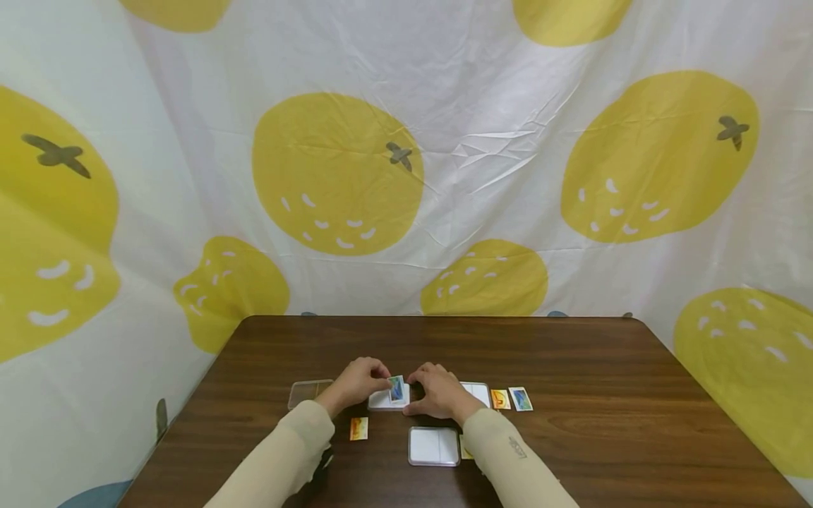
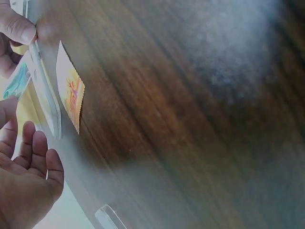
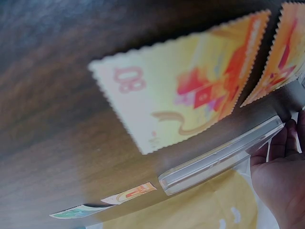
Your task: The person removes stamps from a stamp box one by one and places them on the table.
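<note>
In the head view my left hand (image 1: 358,381) pinches a blue-green postage stamp (image 1: 396,388) between thumb and fingertips, tilted up over a flat white-backed case (image 1: 380,402). My right hand (image 1: 438,391) grips that case at its right end, thumb at the near corner and fingers at the far one. The left wrist view shows the case (image 2: 45,90) edge-on, the blue-green stamp (image 2: 20,78) above it, and the loosely bent spare fingers of the left hand (image 2: 28,176). In the right wrist view, only part of the right hand (image 3: 281,176) appears; its fingertips are hidden.
A clear cover (image 1: 309,392) lies left. An orange stamp (image 1: 358,428) and a second white-backed case (image 1: 434,446) lie nearer me. A yellow stamp (image 1: 466,447) is partly behind my right sleeve. Farther right are another case (image 1: 478,394), an orange stamp (image 1: 500,399) and a blue-green stamp (image 1: 521,398).
</note>
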### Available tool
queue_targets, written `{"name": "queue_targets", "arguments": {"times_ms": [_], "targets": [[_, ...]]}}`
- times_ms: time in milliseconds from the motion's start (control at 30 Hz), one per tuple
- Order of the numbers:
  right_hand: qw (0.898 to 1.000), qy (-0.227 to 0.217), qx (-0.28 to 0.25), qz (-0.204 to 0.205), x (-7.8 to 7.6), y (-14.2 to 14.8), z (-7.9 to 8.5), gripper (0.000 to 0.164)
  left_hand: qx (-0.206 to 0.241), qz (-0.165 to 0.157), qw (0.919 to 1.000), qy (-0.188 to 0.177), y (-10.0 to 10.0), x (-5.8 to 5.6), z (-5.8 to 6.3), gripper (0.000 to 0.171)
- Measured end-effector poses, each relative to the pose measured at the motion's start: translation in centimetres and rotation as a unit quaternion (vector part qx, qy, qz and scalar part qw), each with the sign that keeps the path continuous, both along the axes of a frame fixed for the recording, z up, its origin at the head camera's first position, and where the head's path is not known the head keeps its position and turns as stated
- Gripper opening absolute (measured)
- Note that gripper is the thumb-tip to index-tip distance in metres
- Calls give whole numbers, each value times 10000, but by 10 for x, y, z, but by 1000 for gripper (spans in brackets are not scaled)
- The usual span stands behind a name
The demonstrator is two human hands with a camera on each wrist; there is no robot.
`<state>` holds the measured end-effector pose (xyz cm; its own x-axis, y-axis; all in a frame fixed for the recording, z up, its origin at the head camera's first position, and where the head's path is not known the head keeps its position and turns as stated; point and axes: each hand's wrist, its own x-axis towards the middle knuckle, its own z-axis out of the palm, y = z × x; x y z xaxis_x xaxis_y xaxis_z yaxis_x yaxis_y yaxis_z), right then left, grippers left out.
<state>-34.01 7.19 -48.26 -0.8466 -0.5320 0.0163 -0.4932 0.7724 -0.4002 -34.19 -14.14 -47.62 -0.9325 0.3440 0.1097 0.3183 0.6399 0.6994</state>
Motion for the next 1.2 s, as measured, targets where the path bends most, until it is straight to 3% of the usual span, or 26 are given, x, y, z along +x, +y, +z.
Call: {"name": "queue_targets", "arguments": {"times_ms": [500, 800, 1200], "targets": [[10000, 50, 26, 29, 0, 0, 0, 56, 241, 67, 9987, -447, -11, 4, 14, 8], [10000, 69, 33, 51, -1, 1, -1, 56, 506, -98, 9950, -857, -18, 7, 18, 7], [10000, 57, 16, 16, -1, 0, -1, 57, 303, -268, 9946, -959, -26, 18, 24, 9]]}}
